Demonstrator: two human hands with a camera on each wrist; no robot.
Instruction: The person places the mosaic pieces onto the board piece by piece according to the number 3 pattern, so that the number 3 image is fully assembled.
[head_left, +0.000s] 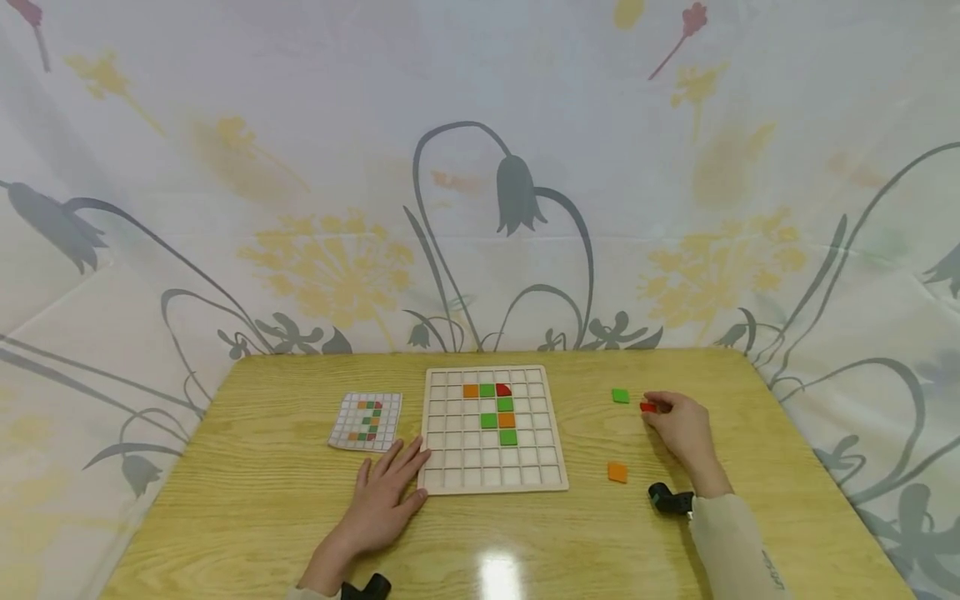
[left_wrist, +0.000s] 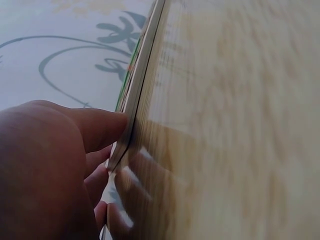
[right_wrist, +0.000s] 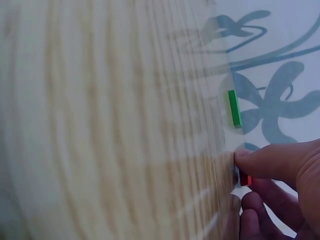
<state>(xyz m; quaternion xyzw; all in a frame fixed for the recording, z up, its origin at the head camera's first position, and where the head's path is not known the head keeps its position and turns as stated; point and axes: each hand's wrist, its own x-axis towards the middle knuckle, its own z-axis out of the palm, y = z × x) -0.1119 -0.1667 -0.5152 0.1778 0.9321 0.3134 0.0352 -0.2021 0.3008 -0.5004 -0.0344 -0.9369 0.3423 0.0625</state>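
My left hand (head_left: 378,505) lies with fingers spread, its fingertips and thumb touching the left edge of a white gridded board (head_left: 463,477). Orange and green square tiles and a red rounded-corner tile (head_left: 503,389) sit in the board's cells. On the right side of the table, my right hand (head_left: 686,429) pinches a red tile (right_wrist: 245,178) between thumb and fingers, close to the tabletop; much of that tile is hidden. Just left of those fingers lies a loose green tile (head_left: 620,396). Nearer to me is a loose orange tile (head_left: 617,472).
A small pattern card (head_left: 343,427), printed with a grid of coloured cells, lies left of the board near my left fingertips. Everything rests on a wood-grain table (head_left: 262,475). A flower-printed curtain (head_left: 480,275) hangs behind the table's far edge.
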